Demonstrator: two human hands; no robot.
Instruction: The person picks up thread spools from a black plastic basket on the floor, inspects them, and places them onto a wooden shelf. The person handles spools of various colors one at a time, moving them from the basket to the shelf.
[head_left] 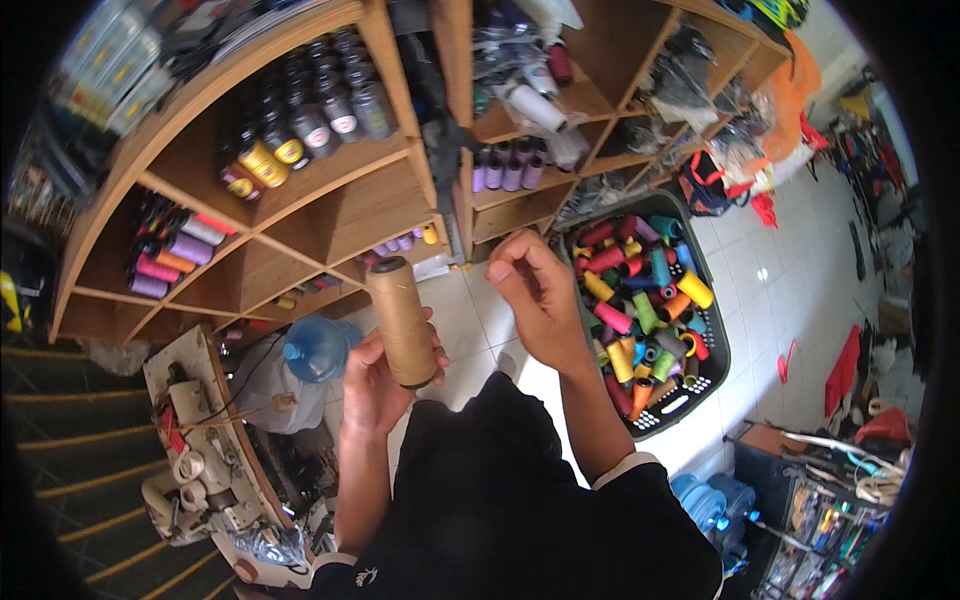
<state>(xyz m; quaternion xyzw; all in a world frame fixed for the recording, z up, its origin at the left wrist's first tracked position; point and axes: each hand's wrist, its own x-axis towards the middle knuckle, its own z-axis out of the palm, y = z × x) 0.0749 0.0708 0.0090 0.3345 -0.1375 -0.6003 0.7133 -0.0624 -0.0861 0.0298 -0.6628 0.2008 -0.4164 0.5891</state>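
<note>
In front of me, my left hand (372, 388) is closed around a large spool of tan thread (402, 325), held nearly upright with its dark core end showing at the top. To the right of it and a little higher, my right hand (540, 300) is raised with thumb and fingers pressed together in a pinch. Whatever the pinch holds, if anything, is too fine to see. Beyond that hand, on the floor, a dark plastic basket (682, 408) is filled with thread spools of many colours (645, 312).
Wooden shelves (330, 190) ahead hold dark spools (318, 125) and purple spools (512, 172). On the left are a blue water jug (318, 350) and a sewing machine (190, 400) on its table. More blue jugs (705, 505) and a tool rack (815, 530) stand lower right.
</note>
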